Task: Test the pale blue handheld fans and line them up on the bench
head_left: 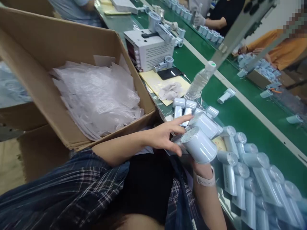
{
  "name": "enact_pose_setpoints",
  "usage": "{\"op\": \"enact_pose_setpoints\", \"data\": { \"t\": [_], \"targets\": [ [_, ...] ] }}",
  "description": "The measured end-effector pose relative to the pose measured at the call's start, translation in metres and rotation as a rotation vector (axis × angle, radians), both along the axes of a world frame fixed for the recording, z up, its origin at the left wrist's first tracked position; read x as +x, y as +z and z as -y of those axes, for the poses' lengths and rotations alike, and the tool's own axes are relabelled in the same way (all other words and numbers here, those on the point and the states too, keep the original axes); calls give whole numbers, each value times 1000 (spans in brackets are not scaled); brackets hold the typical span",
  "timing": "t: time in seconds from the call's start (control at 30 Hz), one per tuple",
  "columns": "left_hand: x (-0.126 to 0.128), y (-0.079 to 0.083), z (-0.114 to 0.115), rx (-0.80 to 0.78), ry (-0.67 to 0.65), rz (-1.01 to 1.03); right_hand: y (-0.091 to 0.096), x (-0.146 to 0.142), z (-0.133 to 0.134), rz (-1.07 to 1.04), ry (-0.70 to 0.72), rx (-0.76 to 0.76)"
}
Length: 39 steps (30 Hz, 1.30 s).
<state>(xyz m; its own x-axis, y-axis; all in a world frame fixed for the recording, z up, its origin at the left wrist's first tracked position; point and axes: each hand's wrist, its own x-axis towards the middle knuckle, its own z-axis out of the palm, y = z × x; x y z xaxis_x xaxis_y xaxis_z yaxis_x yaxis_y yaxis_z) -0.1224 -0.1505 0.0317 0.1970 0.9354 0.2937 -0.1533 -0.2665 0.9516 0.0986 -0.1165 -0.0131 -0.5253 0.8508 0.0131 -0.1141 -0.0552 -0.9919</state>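
Note:
My right hand (196, 164), a pale watch strap on its wrist, comes up from below. It grips a pale blue handheld device (199, 145) with a round cylindrical head; the fingers are mostly hidden behind it. A second device of the same kind (206, 124) lies just behind it. My left hand (165, 136) reaches in from the left out of a plaid sleeve. Its fingers are stretched out and rest on the side of the held device.
A big cardboard box (72, 41) of clear plastic bags (96, 95) stands at the left. Several more pale blue devices (251, 179) lie in rows by the green conveyor belt (240, 111). Behind are a water bottle (200, 81), a white power unit (148, 48) and other people's arms (275, 48).

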Motion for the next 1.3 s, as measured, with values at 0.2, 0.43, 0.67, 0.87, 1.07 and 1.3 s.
{"op": "enact_pose_setpoints", "data": {
  "t": [0.2,0.43,0.67,0.87,1.07,1.3],
  "targets": [
    [37,-29,-22,-363,124,508,20,42,18,-270,-185,-110],
    [55,-29,-10,-407,-89,547,17,31,17,-289,-263,-133],
    [48,-34,-5,-287,-101,386,14,22,18,-272,-159,-113],
    [35,-34,-2,-295,-129,315,9,17,19,-231,-184,-120],
    [36,-32,0,-312,-142,370,9,12,22,-228,-175,-168],
    [38,-32,0,-310,-145,468,11,14,23,-236,-127,-131]
  ]
}}
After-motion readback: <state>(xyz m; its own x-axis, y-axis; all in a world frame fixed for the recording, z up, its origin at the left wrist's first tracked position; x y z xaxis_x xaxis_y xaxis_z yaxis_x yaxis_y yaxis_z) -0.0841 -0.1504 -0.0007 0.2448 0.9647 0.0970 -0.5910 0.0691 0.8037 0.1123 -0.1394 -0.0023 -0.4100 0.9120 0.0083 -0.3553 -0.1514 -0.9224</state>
